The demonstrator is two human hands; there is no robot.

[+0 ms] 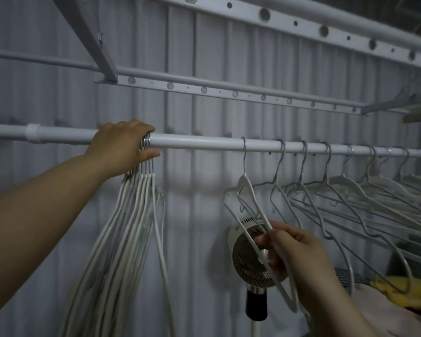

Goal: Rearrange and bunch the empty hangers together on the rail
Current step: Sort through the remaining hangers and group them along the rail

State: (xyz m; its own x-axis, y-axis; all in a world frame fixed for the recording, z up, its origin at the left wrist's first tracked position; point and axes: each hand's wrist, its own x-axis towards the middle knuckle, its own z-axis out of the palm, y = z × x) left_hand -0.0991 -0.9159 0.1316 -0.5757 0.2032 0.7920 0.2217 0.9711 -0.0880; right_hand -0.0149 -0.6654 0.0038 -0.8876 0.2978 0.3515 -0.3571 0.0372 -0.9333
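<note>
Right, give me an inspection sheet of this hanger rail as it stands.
Surface: white rail runs across the view.
Job's things: bunch of hangers hangs at the left; single hanger hangs apart mid-rail; spread hangers hang along the right.
Clutter: small fan below the rail; yellow item lower right, unclear.
Grips: left grip holds the bunch's hooks at the rail; right grip pinches the single hanger's lower part.
Cables: nothing seen.
Surroundings: ribbed wall behind; perforated bars above.
</note>
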